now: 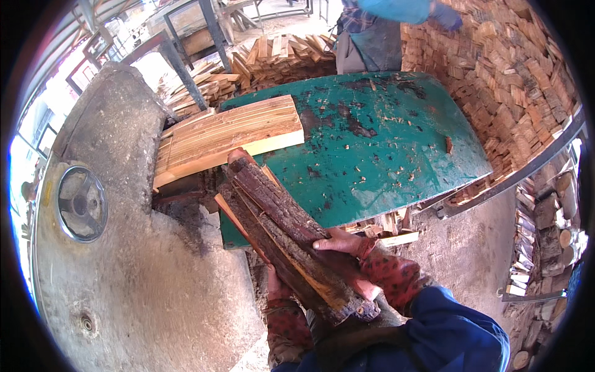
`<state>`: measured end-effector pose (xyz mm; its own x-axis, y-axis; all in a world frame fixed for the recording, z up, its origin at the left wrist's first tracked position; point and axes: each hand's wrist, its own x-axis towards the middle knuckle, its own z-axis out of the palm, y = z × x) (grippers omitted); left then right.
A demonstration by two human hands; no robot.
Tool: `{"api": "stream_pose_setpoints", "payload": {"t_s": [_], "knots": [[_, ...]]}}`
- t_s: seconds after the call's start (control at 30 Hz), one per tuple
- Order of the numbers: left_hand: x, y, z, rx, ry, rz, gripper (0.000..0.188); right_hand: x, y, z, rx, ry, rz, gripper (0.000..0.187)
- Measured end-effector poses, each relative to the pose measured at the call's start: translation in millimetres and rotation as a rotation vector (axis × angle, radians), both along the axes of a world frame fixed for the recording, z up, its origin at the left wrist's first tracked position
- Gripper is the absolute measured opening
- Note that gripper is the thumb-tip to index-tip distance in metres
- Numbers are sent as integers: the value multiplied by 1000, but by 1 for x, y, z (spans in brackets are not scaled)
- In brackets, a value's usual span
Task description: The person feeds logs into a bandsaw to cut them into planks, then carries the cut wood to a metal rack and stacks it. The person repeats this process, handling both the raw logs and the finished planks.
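Between my hands lies a bundle of long bark-covered wood slabs (282, 214), dark and rough, slanting from near my body up toward the green table. My left hand (273, 282) grips the bundle's left side low down; its fingers are mostly hidden under the wood. On the other side, my right hand (339, 242) is closed over the slabs, thumb on top. The bundle's far end overlaps the near left edge of the green table (372, 155). Just beyond that end, a row of pale sawn boards (232, 136) rests partly on the table.
To my left stands a worn grey metal machine (136, 273) with a handwheel (81, 203). A person (372, 37) stands beyond the table, one dark glove (447, 17) out to the right. Stacked cut wood (496, 80) rises at right behind a metal rail (527, 164).
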<state>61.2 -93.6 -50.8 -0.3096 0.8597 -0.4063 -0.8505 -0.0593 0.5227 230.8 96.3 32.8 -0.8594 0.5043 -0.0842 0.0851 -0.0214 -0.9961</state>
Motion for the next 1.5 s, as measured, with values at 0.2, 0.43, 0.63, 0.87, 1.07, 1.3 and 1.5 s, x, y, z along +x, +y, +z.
{"api": "stream_pose_setpoints", "payload": {"t_s": [0.2,0.43,0.63,0.87,1.07,1.3,1.5], "knots": [[31,-24,34,-57,121,25,89,29,-38,-6,11,-342,-40,101],[45,-26,34,-101,45,-129,99,83,-62,56,89,-380,-167,99],[103,-8,68,253,-202,-441,85,164,-84,110,-68,-162,-367,104],[203,27,84,117,339,-787,86,315,-150,131,6,-53,-704,109],[350,57,99,165,608,-1083,87,456,-204,152,-98,21,-1034,107],[480,106,84,8,351,-1251,109,573,-230,144,-103,110,-1270,95],[600,165,91,153,210,-1356,119,667,-196,149,-131,36,-1385,94]]}}
